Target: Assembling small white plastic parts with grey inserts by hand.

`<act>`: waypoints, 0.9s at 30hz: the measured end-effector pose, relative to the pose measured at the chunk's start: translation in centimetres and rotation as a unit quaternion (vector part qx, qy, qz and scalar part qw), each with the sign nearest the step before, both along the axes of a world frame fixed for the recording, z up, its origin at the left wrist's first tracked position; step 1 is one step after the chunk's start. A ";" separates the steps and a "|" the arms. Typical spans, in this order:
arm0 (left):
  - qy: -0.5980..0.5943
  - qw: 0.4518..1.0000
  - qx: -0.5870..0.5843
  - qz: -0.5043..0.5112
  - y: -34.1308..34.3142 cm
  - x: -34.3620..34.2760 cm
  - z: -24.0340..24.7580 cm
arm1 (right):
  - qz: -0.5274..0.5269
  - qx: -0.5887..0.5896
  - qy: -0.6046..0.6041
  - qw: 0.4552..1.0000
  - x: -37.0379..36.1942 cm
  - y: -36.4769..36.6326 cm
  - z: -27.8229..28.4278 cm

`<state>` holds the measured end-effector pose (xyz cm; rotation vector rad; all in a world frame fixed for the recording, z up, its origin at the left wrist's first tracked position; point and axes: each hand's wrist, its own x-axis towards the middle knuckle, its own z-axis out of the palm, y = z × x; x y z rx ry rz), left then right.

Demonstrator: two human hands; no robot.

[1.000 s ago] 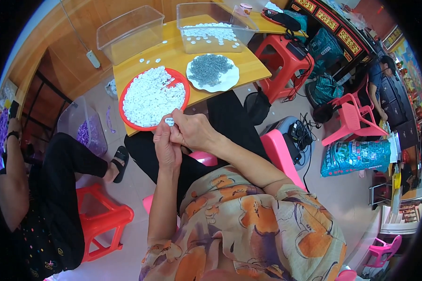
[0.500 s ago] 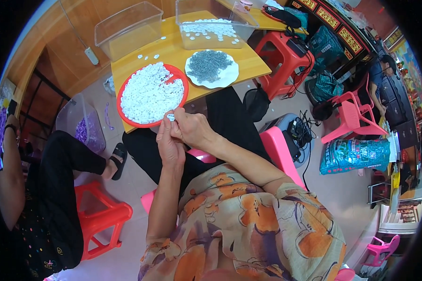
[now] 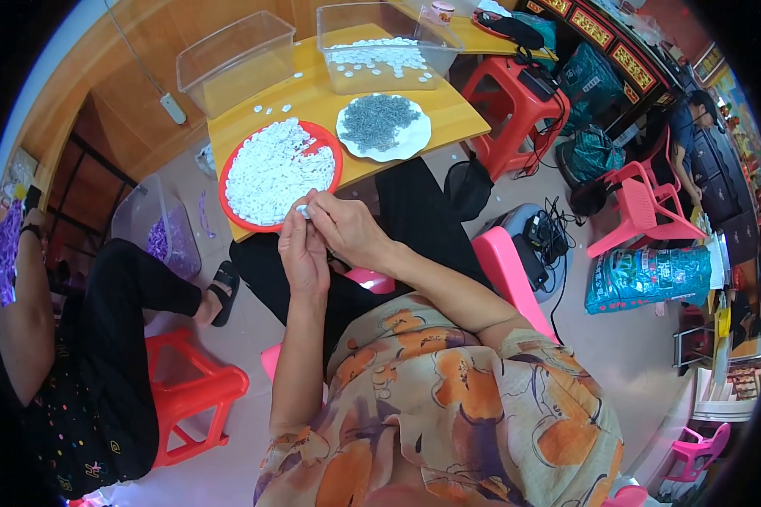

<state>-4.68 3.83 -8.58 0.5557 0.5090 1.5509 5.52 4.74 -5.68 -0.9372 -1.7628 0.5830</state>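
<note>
Fingertips together here: the left hand (image 3: 303, 258) and right hand (image 3: 353, 230) both pinch one small white piece (image 3: 302, 209), right by the near rim of the round red tray (image 3: 337, 173). White pieces (image 3: 271, 176) heap that tray; beside it on the table (image 3: 313, 103), a white plate (image 3: 415, 140) carries grey bits (image 3: 377, 124), clear boxes (image 3: 228, 72) behind.

Pale characters are printed on the teal bag (image 3: 648, 280), and coloured letters on the black shirt (image 3: 83, 420).
</note>
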 end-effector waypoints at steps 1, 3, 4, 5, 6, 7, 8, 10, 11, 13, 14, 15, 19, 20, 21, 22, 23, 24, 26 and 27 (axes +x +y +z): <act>-0.006 1.000 0.003 -0.008 0.1 -0.1 0.0 | 0.000 -0.002 0.017 1.000 0.0 0.1 0.0; 0.007 1.000 0.005 -0.025 0.3 -0.2 0.1 | 0.010 -0.052 0.075 0.996 -0.1 0.4 -0.1; 0.020 0.999 0.004 -0.038 0.3 -0.3 0.1 | 0.025 -0.105 0.132 0.985 -0.1 0.5 -0.1; 0.019 0.999 0.013 -0.041 0.4 -0.4 0.2 | 0.022 -0.096 0.130 0.987 -0.1 0.6 -0.2; 0.037 0.998 0.014 -0.041 0.5 -0.4 0.2 | 0.054 -0.218 0.194 0.955 0.0 0.7 -0.3; 0.056 0.998 0.016 -0.039 0.5 -0.5 0.3 | 0.086 -0.335 0.252 0.904 0.0 0.7 -0.3; 0.060 0.997 0.010 -0.039 0.5 -0.9 0.2 | 0.092 -0.326 0.259 0.905 -0.3 0.4 0.1; 0.084 0.996 0.017 -0.033 0.5 -0.9 0.1 | 0.087 -0.289 0.237 0.923 -0.2 0.1 0.0; 0.112 0.993 0.011 -0.022 0.6 -1.0 0.0 | 0.082 -0.264 0.219 0.936 -0.3 0.2 -0.2; 0.115 0.993 0.035 -0.015 0.9 -1.0 -1.0 | 0.101 -0.291 0.241 0.920 -0.3 0.3 -0.7; 0.111 0.993 0.027 -0.010 0.8 -0.8 -1.0 | 0.117 -0.330 0.266 0.898 -0.3 0.3 -0.9; 0.107 0.994 0.019 -0.004 0.8 -0.7 -1.0 | 0.119 -0.321 0.263 0.902 -0.3 0.3 -1.0; 0.091 0.995 0.011 -0.025 0.8 -0.1 0.1 | 0.089 -0.360 0.265 0.890 0.8 1.0 -1.1; 0.082 0.996 0.007 -0.029 0.7 -0.2 0.2 | 0.103 -0.399 0.244 0.878 1.2 1.0 -0.9; 0.080 0.996 0.011 -0.028 0.8 -0.3 0.2 | 0.115 -0.436 0.223 0.864 1.7 1.0 -0.7; 0.105 0.994 -0.001 -0.009 0.9 -0.5 0.1 | 0.115 -0.434 0.221 0.866 2.4 1.1 -0.7; 0.129 0.991 -0.013 0.011 1.1 -0.6 0.1 | 0.123 -0.487 0.152 0.851 3.2 1.4 -0.5; 0.118 0.991 -0.053 0.035 1.0 -0.8 0.5 | 0.129 -0.536 0.083 0.830 3.7 1.8 -0.1; 0.093 0.995 -0.022 0.026 2.1 -2.7 -2.4 | 0.055 -0.516 -0.015 0.855 5.0 4.0 1.1; 0.070 0.997 0.006 0.018 2.5 -3.4 -3.4 | 0.046 -0.502 -0.026 0.863 6.0 6.1 1.8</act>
